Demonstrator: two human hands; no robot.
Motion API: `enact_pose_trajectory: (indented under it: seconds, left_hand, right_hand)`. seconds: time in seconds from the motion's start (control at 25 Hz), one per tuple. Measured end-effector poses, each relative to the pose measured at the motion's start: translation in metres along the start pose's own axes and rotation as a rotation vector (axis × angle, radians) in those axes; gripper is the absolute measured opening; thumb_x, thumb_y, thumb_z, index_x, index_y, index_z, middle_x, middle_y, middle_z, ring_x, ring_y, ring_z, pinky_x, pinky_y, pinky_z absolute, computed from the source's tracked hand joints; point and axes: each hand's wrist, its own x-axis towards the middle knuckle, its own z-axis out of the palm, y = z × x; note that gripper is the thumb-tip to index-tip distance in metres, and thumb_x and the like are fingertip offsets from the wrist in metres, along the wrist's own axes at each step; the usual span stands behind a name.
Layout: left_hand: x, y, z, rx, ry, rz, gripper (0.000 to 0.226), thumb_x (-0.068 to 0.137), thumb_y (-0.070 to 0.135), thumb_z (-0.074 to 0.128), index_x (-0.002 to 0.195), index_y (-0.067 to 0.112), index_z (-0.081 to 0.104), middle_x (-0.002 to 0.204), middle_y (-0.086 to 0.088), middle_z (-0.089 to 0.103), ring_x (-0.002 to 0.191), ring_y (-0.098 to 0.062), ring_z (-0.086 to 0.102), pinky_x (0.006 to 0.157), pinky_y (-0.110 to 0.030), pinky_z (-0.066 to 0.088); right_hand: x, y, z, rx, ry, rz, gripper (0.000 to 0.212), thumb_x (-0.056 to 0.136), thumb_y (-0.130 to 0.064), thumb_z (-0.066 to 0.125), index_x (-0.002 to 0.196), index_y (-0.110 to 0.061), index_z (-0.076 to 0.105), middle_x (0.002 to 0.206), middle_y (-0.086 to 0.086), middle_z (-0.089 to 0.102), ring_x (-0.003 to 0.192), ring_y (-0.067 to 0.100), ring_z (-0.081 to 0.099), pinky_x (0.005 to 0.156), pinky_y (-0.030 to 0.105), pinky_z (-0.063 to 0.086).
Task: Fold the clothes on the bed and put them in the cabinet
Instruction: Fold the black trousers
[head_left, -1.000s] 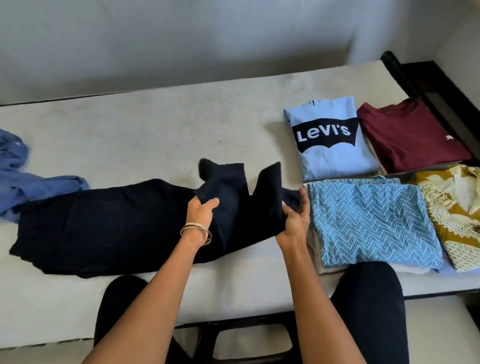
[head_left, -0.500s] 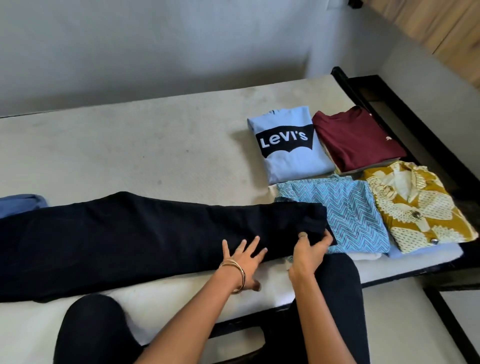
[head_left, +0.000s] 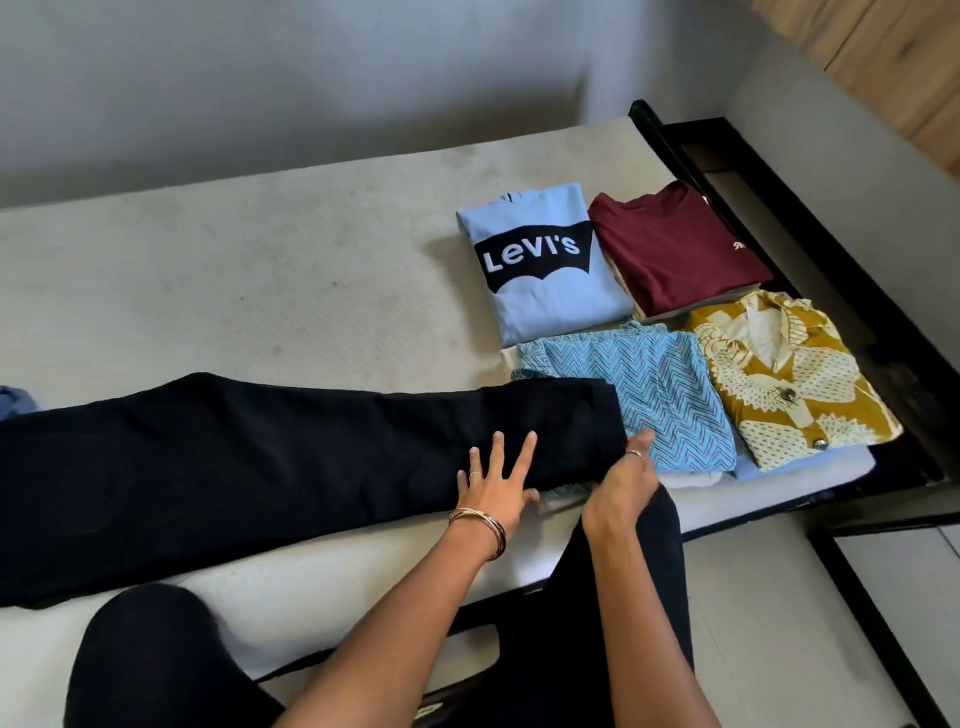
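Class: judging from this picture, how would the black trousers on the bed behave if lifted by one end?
The black trousers would probably droop, since they lie flat and limp. Their length suggests dragging across the bed. They likely won't slip from fingers.

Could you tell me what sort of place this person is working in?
Most likely a bedroom at home. A bare mattress lies on a dark bed frame against a plain wall, with folded shirts stacked on it and black trousers spread out for folding.
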Motion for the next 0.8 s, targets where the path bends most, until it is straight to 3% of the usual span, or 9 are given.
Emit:
enact_pose_trajectory:
  seconds: [0.08, 0.16, 0.24, 0.36, 0.52, 0.56, 0.64, 0.72, 0.8]
  left_hand:
    - [-0.006, 0.001, 0.011, 0.015, -0.010, 0.007, 0.084, 0.097, 0.046, 0.044, 0.146, 0.039, -0.024, 0.156, -0.007, -0.029, 0.145, -0.039, -0.016, 0.116, -0.058, 0.004]
    - [-0.009, -0.007, 0.019, 0.169, 0.030, -0.005, 0.088, 0.098, 0.035, 0.047, 0.145, 0.033, -0.028, 0.153, -0.010, -0.035, 0.143, -0.038, -0.021, 0.113, -0.063, 0.002]
    - [-0.007, -0.012, 0.020, 0.245, 0.091, -0.073, 0.080, 0.101, 0.016, 0.036, 0.145, 0.031, -0.029, 0.154, -0.016, -0.030, 0.143, -0.045, -0.016, 0.112, -0.066, 0.006]
    - [0.002, -0.013, 0.017, 0.111, 0.130, -0.127, 0.076, 0.104, 0.024, 0.034, 0.143, 0.041, -0.029, 0.157, -0.015, -0.023, 0.145, -0.044, -0.011, 0.114, -0.063, 0.006]
    - [0.002, -0.029, 0.025, 0.007, -0.040, 0.013, 0.096, 0.091, 0.054, 0.053, 0.147, 0.039, -0.023, 0.156, -0.008, -0.029, 0.145, -0.033, -0.019, 0.117, -0.054, 0.001]
    - [0.000, -0.038, 0.023, -0.040, -0.052, 0.058, 0.099, 0.089, 0.049, 0.059, 0.150, 0.035, -0.017, 0.158, -0.007, -0.023, 0.146, -0.029, -0.015, 0.118, -0.049, 0.003]
    - [-0.005, -0.056, 0.013, -0.302, 0.058, 0.070, 0.079, 0.091, 0.031, 0.062, 0.154, 0.021, 0.016, 0.160, -0.009, 0.016, 0.147, -0.024, 0.017, 0.118, -0.034, 0.019]
    - [-0.014, -0.076, -0.004, -0.574, 0.253, -0.035, 0.043, 0.091, 0.016, 0.062, 0.133, 0.011, 0.056, 0.130, -0.011, 0.061, 0.117, -0.022, 0.059, 0.103, -0.025, 0.042]
    - [-0.029, -0.101, -0.022, -0.746, 0.323, -0.123, 0.026, 0.088, 0.012, 0.065, 0.114, 0.015, 0.069, 0.098, -0.006, 0.074, 0.085, -0.019, 0.069, 0.091, -0.030, 0.052]
  right_hand:
    - [-0.007, 0.004, 0.005, -0.018, -0.067, 0.021, 0.066, 0.083, -0.061, 0.065, 0.131, -0.016, 0.058, 0.128, -0.006, 0.061, 0.119, 0.010, 0.056, 0.108, 0.033, 0.041]
    - [-0.010, 0.007, 0.001, -0.176, -0.071, -0.013, 0.051, 0.083, -0.031, 0.077, 0.127, -0.012, 0.058, 0.121, 0.004, 0.065, 0.113, 0.017, 0.062, 0.097, 0.030, 0.049]
    - [-0.002, 0.007, -0.005, -0.288, -0.034, -0.058, 0.033, 0.086, -0.006, 0.071, 0.118, -0.008, 0.063, 0.114, 0.011, 0.068, 0.106, 0.023, 0.066, 0.090, 0.030, 0.053]
    - [0.010, -0.010, -0.007, -0.329, -0.021, -0.196, 0.021, 0.092, -0.013, 0.068, 0.112, -0.010, 0.066, 0.110, 0.011, 0.069, 0.104, 0.022, 0.066, 0.097, 0.039, 0.053]
    - [-0.008, -0.002, -0.001, 0.065, -0.059, 0.031, 0.066, 0.085, -0.010, 0.075, 0.139, -0.021, 0.037, 0.129, 0.007, 0.054, 0.110, 0.012, 0.061, 0.089, 0.020, 0.046]
    - [-0.015, 0.008, 0.002, 0.091, -0.066, 0.075, 0.078, 0.082, -0.004, 0.076, 0.143, -0.021, 0.031, 0.131, 0.007, 0.053, 0.106, 0.008, 0.061, 0.083, 0.015, 0.047]
    - [-0.028, 0.021, 0.010, 0.072, -0.058, 0.091, 0.091, 0.079, 0.012, 0.072, 0.148, -0.020, 0.024, 0.133, 0.008, 0.053, 0.098, 0.004, 0.061, 0.073, 0.013, 0.050]
    - [-0.035, 0.027, 0.021, 0.041, 0.007, 0.072, 0.099, 0.077, 0.017, 0.070, 0.151, -0.023, 0.018, 0.142, 0.010, 0.046, 0.105, 0.010, 0.060, 0.084, 0.019, 0.050]
    - [-0.048, 0.022, 0.032, -0.065, 0.033, 0.003, 0.105, 0.080, 0.012, 0.071, 0.155, -0.028, 0.009, 0.147, 0.005, 0.039, 0.113, 0.011, 0.053, 0.096, 0.022, 0.041]
